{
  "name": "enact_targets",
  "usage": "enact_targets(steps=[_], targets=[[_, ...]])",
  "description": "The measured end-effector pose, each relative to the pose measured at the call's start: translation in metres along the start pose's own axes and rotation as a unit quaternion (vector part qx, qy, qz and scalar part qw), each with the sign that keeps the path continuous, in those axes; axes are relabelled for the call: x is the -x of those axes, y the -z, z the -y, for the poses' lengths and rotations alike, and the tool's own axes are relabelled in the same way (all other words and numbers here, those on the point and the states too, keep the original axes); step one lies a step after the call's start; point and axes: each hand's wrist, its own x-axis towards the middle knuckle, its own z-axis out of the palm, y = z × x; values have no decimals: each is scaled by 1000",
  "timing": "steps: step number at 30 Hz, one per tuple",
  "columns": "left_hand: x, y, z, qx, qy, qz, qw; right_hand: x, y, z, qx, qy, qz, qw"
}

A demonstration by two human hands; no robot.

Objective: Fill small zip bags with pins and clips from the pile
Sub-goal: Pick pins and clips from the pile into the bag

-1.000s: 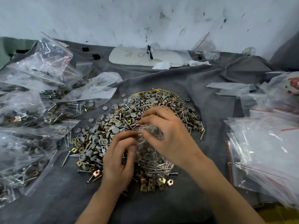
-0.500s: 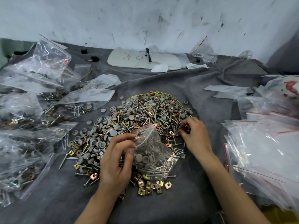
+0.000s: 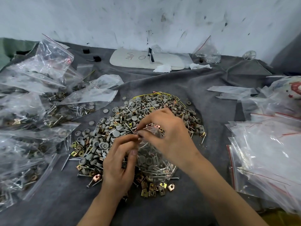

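1. My right hand (image 3: pixel 169 136) is back over the bag (image 3: pixel 153 162). Half a second ago it was out at the right edge of the pile (image 3: pixel 123 121), picking.
2. Its fingertips are bunched at the bag's mouth. Blur hides whether they pinch parts or the rim, so I cannot tell what they grip.
3. My left hand (image 3: pixel 118 162) has stayed put, with thumb and fingers pinching the near-left rim and holding the mouth up.
4. The bag lies on the near side of the pile, between my hands, and is partly filled. Loose clips (image 3: pixel 150 187) lie just below it on the cloth (image 3: pixel 203 98).
5. I read this as one more pinch of parts going in. The fetch-and-drop cycle is running, and sealing is not yet begun.
6. Filled bags (image 3: pixel 24 111) lie to my left and empty bags (image 3: pixel 268 152) to my right.
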Motion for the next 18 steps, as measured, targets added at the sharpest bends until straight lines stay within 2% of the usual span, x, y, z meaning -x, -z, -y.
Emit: enact_targets(steps=[3, 7, 9, 14, 18], targets=[[0, 0, 0, 0, 3, -2, 1000, 6, 1, -11, -61, -57, -19, 996], [0, 0, -1, 7, 13, -5, 1000, 16, 8, -46, -127, -176, -155, 964], [0, 0, 0, 6, 16, -6, 1000, 25, 6, -67, -114, -221, -209, 946], [0, 2, -4, 9, 33, 11, 999, 60, -12, -108, -62, -323, -256, 909], [-20, 12, -19, 27, 10, 12, 1000, 69, -11, -119, -76, -340, -292, 891]])
